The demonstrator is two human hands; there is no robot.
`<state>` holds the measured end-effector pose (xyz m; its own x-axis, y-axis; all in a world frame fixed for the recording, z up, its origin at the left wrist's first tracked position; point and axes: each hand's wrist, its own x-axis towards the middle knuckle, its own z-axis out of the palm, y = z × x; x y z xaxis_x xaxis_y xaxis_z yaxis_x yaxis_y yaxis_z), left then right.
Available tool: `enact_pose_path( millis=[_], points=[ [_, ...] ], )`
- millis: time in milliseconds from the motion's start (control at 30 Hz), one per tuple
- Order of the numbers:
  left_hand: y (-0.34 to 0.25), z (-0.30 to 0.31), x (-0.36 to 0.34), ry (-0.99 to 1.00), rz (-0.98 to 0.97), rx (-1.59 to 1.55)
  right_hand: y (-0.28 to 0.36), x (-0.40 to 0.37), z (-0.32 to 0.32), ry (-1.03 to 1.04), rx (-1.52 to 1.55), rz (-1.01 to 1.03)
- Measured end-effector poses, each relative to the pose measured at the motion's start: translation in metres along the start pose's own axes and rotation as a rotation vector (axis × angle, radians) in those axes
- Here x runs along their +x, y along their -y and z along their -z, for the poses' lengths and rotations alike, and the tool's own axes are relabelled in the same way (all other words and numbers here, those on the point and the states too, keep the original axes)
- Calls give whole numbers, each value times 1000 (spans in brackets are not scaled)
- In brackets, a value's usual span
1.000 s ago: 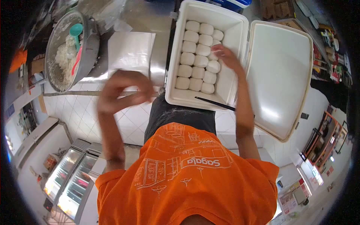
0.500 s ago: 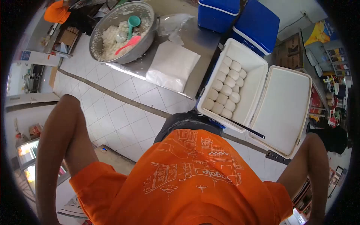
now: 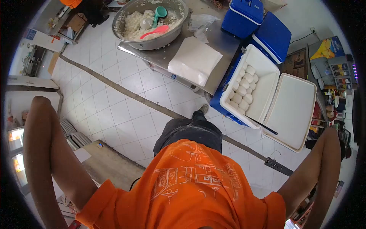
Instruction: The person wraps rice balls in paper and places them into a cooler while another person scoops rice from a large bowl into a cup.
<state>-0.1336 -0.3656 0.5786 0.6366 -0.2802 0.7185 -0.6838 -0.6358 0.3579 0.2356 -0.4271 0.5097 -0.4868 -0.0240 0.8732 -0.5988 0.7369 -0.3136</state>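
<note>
Neither of my hands shows; both arms are bent, elbows out, and the forearms run off the bottom edge. In front of me a large metal bowl (image 3: 160,42) of white rice-like food stands on a steel table (image 3: 152,59). A green scoop (image 3: 160,13) and a pink paddle (image 3: 156,31) lie in it, beside a clear rounded thing. White sheets (image 3: 195,61) lie on the table near the bowl. To the right, an open cooler (image 3: 262,72) holds several round white balls (image 3: 244,89) on its left side.
The cooler lid (image 3: 291,110) is folded out to the right. Two blue coolers (image 3: 244,17) (image 3: 272,36) stand behind it. A counter (image 3: 110,162) is at my left. A person in orange (image 3: 71,3) is at the far left back. A strip (image 3: 126,94) crosses the tiled floor.
My body has moved back from the table, so more floor and one shoe show. The bowl, sheets and cooler now sit higher and farther right in view. My hands stay out of sight.
</note>
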Motion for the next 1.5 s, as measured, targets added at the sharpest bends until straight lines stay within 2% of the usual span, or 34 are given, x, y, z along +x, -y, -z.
enact_pose_path(
  millis=[167, 333, 467, 567, 633, 667, 733, 767, 800, 833, 867, 933, 967, 1033, 1067, 1133, 1167, 1267, 1300, 1333, 1367, 1433, 1467, 1500],
  points=[
    [-16, 4, -19, 2, -19, -27, -13, 11, -26, -18, 10, 0],
    [-7, 18, -39, 2, -10, -60, -39, 13, -33, -28, 57, 15],
    [21, 34, -65, -3, 37, -88, -75, 2, -25, -33, 129, 41],
    [71, 56, -105, -64, 144, -184, -115, -12, -13, -47, 206, 86],
    [142, 74, -144, -252, 364, -229, -146, -24, 0, -80, 247, 109],
    [189, 84, -168, -445, 610, -168, -164, -32, 8, -112, 273, 109],
    [287, 97, -212, -700, 1084, -55, -197, -49, 16, -170, 311, 112],
    [338, 98, -260, -604, 1145, 340, -215, -59, 20, -199, 333, 118],
    [371, 103, -304, -415, 1281, 524, -231, -71, 21, -236, 353, 108],
    [409, 96, -361, -396, 1350, 568, -246, -82, 22, -274, 367, 81],
    [429, 95, -387, -261, 1586, 629, -261, -92, 21, -330, 369, 40],
    [462, 82, -457, -71, 1643, 691, -291, -112, 24, -452, 377, -77],
    [468, 82, -463, -64, 1639, 681, -306, -122, 28, -526, 378, -166],
    [472, 71, -469, 50, 1849, 724, -328, -136, 41, -614, 368, -356],
    [479, 68, -476, 54, 1850, 709, -333, -140, 53, -625, 368, -482],
    [493, 66, -491, 235, 1899, 737, -339, -144, 82, -482, 388, -937],
    [495, 68, -491, 243, 1893, 726, -341, -147, 89, -493, 385, -945],
    [502, 81, -483, 252, 1855, 691, -347, -157, 102, -542, 183, -1271],
    [500, 89, -476, 111, 1811, 632, -357, -158, 102, -544, 174, -1278],
    [497, 97, -469, -29, 1762, 574, -371, -158, 103, -616, 49, -1395],
    [491, 107, -454, -30, 1753, 571, -389, -157, 103, -689, -82, -1506],
    [470, 114, -416, -587, 1598, 368, -438, -153, 90, -711, -358, -1497],
    [462, 107, -402, -841, 1509, 169, -469, -155, 77, -746, -609, -1399],
    [452, 100, -389, -1085, 1398, -34, -493, -154, 68, -758, -735, -1346]
  ],
)
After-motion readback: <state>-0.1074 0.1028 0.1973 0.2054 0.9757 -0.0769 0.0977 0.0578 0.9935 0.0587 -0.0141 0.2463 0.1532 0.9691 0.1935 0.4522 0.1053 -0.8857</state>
